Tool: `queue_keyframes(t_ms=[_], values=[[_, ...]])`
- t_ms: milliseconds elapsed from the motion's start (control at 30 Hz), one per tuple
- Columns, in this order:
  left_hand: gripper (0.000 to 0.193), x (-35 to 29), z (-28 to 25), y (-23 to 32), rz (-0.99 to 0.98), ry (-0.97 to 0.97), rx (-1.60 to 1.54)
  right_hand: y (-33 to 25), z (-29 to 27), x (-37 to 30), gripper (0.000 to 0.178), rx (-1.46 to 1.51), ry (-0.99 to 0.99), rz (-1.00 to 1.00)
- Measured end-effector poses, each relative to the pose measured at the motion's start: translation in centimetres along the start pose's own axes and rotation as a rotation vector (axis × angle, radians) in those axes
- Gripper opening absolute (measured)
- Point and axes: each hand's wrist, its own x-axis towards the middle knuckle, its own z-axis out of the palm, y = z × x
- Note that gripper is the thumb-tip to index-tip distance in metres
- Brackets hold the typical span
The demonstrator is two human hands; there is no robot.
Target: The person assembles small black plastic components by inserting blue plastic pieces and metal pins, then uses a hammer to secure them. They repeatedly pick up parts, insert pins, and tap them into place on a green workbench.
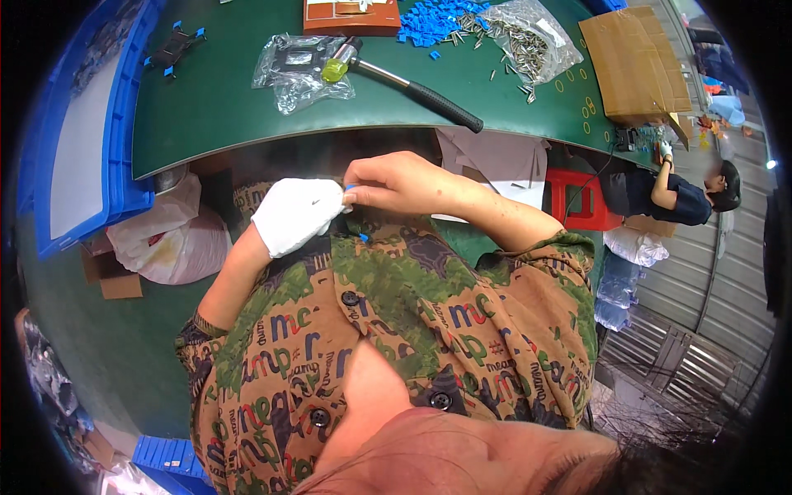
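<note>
My left hand [297,216], in a white glove, is closed around a small dark part with blue tips [363,238], held in front of my shirt below the table edge. Most of that part is hidden by my fingers. My bare right hand [398,183] meets the glove from the right, thumb and forefinger pinched on a small blue clip [349,188] at the part's edge. On the table at the far left lies a black frame with blue clips at its corners [173,49].
On the green table [223,107] lie a hammer [412,87], a clear bag with black parts [293,70], blue clips [437,21] and a bag of metal pins [536,41]. A blue crate [124,107] stands left, a cardboard box [635,62] right. Another person [681,194] works at far right.
</note>
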Motion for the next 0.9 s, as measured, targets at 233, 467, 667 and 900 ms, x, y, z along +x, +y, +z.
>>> queue_keyframes(t_ms=[233, 467, 667, 900], values=[[0.032, -0.4, -0.1, 0.8, -0.066, -0.02, -0.08, 0.1, -1.1, -0.3, 0.032, -0.014, 0.011, 0.021], [0.03, -0.4, -0.1, 0.9, -0.003, -0.016, -0.003, -0.5, -1.2, -0.3, 0.036, -0.091, -0.076, -0.019], [0.03, -0.4, -0.2, 1.0, -0.022, -0.032, 0.025, -0.7, -1.8, -0.1, 0.033, -0.123, -0.139, 0.018], [0.031, -0.3, 0.1, 0.6, 0.038, 0.006, -0.02, -0.7, -2.1, 0.1, 0.032, -0.15, -0.174, 0.013]])
